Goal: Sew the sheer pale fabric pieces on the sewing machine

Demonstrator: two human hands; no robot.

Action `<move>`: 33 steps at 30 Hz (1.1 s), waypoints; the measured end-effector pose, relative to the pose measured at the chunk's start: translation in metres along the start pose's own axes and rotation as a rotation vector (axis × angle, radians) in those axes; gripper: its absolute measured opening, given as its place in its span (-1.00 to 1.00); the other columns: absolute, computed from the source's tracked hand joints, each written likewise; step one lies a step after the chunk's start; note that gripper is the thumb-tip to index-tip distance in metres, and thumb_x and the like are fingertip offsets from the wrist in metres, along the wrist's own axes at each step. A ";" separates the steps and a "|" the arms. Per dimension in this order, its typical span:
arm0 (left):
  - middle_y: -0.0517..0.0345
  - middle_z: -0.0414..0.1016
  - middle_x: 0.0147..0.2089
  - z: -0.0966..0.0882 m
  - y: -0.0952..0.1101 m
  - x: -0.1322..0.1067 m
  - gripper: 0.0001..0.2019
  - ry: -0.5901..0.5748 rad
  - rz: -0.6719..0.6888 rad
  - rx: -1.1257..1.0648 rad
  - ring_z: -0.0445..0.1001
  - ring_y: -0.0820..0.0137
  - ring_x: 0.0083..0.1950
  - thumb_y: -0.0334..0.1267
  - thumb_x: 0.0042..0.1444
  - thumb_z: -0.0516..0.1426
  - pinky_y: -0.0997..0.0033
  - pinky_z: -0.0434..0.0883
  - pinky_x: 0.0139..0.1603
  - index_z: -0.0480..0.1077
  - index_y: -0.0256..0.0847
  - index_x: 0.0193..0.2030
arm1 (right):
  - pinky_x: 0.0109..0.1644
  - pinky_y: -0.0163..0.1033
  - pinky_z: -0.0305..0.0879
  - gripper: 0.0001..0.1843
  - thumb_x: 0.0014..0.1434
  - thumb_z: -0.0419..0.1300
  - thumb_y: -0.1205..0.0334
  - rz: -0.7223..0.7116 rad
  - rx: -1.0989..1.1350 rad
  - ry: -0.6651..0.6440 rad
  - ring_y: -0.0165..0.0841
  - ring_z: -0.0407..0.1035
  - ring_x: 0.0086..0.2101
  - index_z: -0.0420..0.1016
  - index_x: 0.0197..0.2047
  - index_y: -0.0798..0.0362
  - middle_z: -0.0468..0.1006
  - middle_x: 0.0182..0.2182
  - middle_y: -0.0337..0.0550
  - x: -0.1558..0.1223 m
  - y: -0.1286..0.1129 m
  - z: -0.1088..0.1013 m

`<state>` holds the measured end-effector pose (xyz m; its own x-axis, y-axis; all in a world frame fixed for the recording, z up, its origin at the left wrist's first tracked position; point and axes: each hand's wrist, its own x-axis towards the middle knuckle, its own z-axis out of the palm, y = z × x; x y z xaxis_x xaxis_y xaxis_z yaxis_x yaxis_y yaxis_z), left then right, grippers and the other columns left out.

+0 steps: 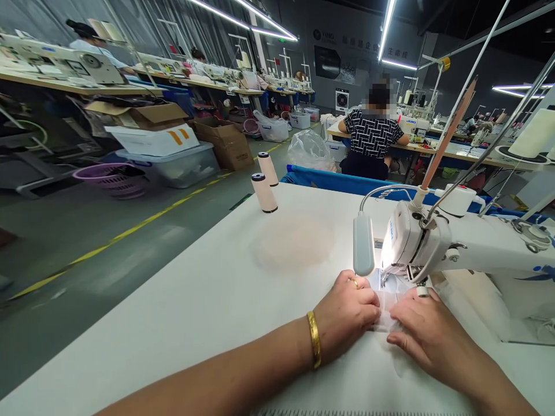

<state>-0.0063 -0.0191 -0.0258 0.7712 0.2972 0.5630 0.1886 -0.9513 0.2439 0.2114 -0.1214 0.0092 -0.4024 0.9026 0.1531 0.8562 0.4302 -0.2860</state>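
Note:
A small piece of sheer pale pink fabric [389,300] lies on the machine bed just in front of the needle area of a white sewing machine [470,237]. My left hand [351,315], with a gold bracelet and a ring, has its fingers curled closed on the fabric's left edge. On the other side, my right hand [433,332] rests on the fabric, its fingers stretched out and the thumb apart. Its fingertips are partly behind the machine's lower parts. A grey lamp [363,244] on a bent neck hangs left of the needle.
Two pale pink thread cones [264,192] stand at the white table's [195,306] far left edge. More sheer fabric [472,294] lies under the machine arm. Beyond are a blue cloth trough [321,178], a seated person [375,136], boxes and a purple basket [111,180].

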 end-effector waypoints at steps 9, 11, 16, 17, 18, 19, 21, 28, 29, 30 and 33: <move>0.17 0.64 -0.23 0.003 -0.013 0.007 -0.80 -0.030 -0.011 0.027 0.49 0.32 -0.21 -0.48 0.28 0.15 0.27 0.30 -0.16 0.50 -0.19 -0.35 | -0.02 -0.06 0.22 -0.85 0.36 0.33 0.16 0.014 -0.018 0.014 -0.15 0.39 -0.15 0.43 -0.15 -0.03 0.58 -0.16 -0.19 0.006 0.004 0.005; 0.18 0.63 -0.23 0.003 -0.014 0.008 -0.79 -0.037 -0.021 0.037 0.49 0.32 -0.20 -0.47 0.29 0.15 0.28 0.32 -0.14 0.50 -0.19 -0.35 | -0.01 -0.04 0.25 -0.79 0.31 0.39 0.14 0.013 -0.035 0.020 -0.12 0.40 -0.12 0.45 -0.09 -0.05 0.58 -0.08 -0.17 0.006 0.006 0.009; 0.16 0.62 -0.25 0.002 -0.016 0.011 -0.80 -0.055 -0.041 0.032 0.52 0.31 -0.17 -0.45 0.31 0.13 0.27 0.36 -0.09 0.51 -0.17 -0.32 | -0.26 -0.15 0.25 -0.72 0.43 -0.02 0.44 -0.041 -0.033 0.090 -0.21 0.41 -0.28 0.45 -0.01 -0.05 0.55 -0.23 -0.13 0.002 0.014 0.022; 0.16 0.62 -0.25 0.001 -0.016 0.012 -0.81 -0.064 -0.044 0.028 0.52 0.30 -0.16 -0.45 0.31 0.13 0.27 0.36 -0.08 0.51 -0.17 -0.31 | -0.27 -0.16 0.26 -0.65 0.42 -0.08 0.48 -0.051 -0.008 0.114 -0.22 0.41 -0.29 0.44 0.03 -0.05 0.55 -0.24 -0.13 0.001 0.015 0.023; 0.15 0.62 -0.25 0.001 -0.016 0.012 -0.82 -0.072 -0.046 0.025 0.53 0.30 -0.15 -0.45 0.31 0.13 0.26 0.37 -0.07 0.51 -0.17 -0.30 | -0.25 -0.16 0.29 -0.60 0.41 -0.10 0.50 -0.060 0.019 0.133 -0.23 0.42 -0.28 0.42 0.08 -0.05 0.55 -0.23 -0.13 0.001 0.016 0.024; 0.15 0.61 -0.25 0.000 -0.016 0.012 -0.82 -0.079 -0.046 0.025 0.53 0.30 -0.14 -0.44 0.31 0.13 0.26 0.37 -0.06 0.50 -0.16 -0.29 | -0.21 -0.15 0.32 -0.58 0.40 -0.11 0.51 -0.065 0.041 0.142 -0.23 0.42 -0.26 0.41 0.10 -0.06 0.55 -0.22 -0.13 0.001 0.016 0.023; 0.15 0.61 -0.26 0.000 -0.017 0.012 -0.80 -0.085 -0.042 0.029 0.53 0.31 -0.15 -0.44 0.33 0.11 0.26 0.37 -0.05 0.50 -0.16 -0.31 | -0.17 -0.14 0.33 -0.60 0.37 -0.09 0.53 -0.059 0.053 0.126 -0.23 0.40 -0.26 0.42 0.04 -0.05 0.54 -0.23 -0.14 0.001 0.015 0.019; 0.14 0.64 -0.16 0.004 -0.016 0.009 -0.79 -0.061 0.015 0.044 0.52 0.31 -0.15 -0.45 0.34 0.09 0.24 0.37 -0.08 0.49 -0.18 -0.29 | 0.04 -0.02 0.31 -0.85 0.33 0.08 0.41 -0.038 0.059 0.018 -0.15 0.39 -0.06 0.40 -0.23 -0.02 0.53 -0.04 -0.11 0.001 0.000 -0.001; 0.14 0.65 -0.15 0.005 -0.016 0.008 -0.80 -0.058 0.028 0.041 0.51 0.31 -0.15 -0.46 0.32 0.10 0.24 0.37 -0.09 0.48 -0.18 -0.29 | 0.11 0.02 0.29 -0.94 0.36 0.14 0.32 -0.019 0.079 0.007 -0.13 0.39 -0.02 0.42 -0.15 -0.03 0.53 0.01 -0.10 0.002 -0.002 -0.003; 0.14 0.65 -0.15 0.005 -0.016 0.008 -0.82 -0.057 0.040 0.036 0.51 0.30 -0.15 -0.46 0.31 0.11 0.24 0.37 -0.09 0.48 -0.19 -0.29 | 0.14 0.04 0.27 -0.94 0.38 0.19 0.22 0.002 0.092 -0.008 -0.12 0.40 -0.02 0.42 -0.08 -0.04 0.54 0.01 -0.10 0.002 -0.003 -0.003; 0.15 0.65 -0.18 0.005 -0.016 0.006 -0.83 -0.055 0.056 0.033 0.50 0.30 -0.17 -0.46 0.28 0.13 0.24 0.35 -0.11 0.46 -0.18 -0.32 | 0.15 0.04 0.24 -0.82 0.42 0.22 0.05 0.030 0.091 -0.054 -0.16 0.42 -0.12 0.43 -0.10 -0.03 0.56 -0.14 -0.14 0.003 -0.004 -0.002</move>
<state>-0.0020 -0.0025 -0.0302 0.8130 0.2398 0.5305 0.1637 -0.9686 0.1870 0.2076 -0.1204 0.0129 -0.3957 0.9137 0.0921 0.8363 0.4000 -0.3749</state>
